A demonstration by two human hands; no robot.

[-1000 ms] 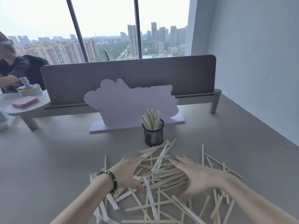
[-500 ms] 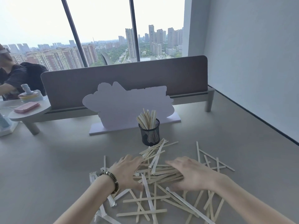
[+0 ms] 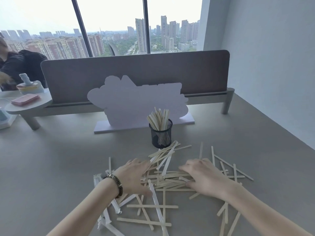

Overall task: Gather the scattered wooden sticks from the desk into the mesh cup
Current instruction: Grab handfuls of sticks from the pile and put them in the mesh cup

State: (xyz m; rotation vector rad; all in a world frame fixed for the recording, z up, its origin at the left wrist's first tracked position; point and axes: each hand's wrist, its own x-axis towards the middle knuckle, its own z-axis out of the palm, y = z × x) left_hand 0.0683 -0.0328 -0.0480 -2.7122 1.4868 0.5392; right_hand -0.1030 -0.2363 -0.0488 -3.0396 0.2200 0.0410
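While no writing shows, hands (image 3: 134, 178) press sticks (image 3: 170, 179).

Both hands, L hand (image 3: 134, 178) & R hand (image 3: 204, 178), flat on sticks (image 3: 170, 180); mesh cup (image 3: 161, 135) behind.

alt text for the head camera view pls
Both hands, left hand and right hand, press flat on scattered wooden sticks on a grey desk. Behind stands a black mesh cup already holding sticks.
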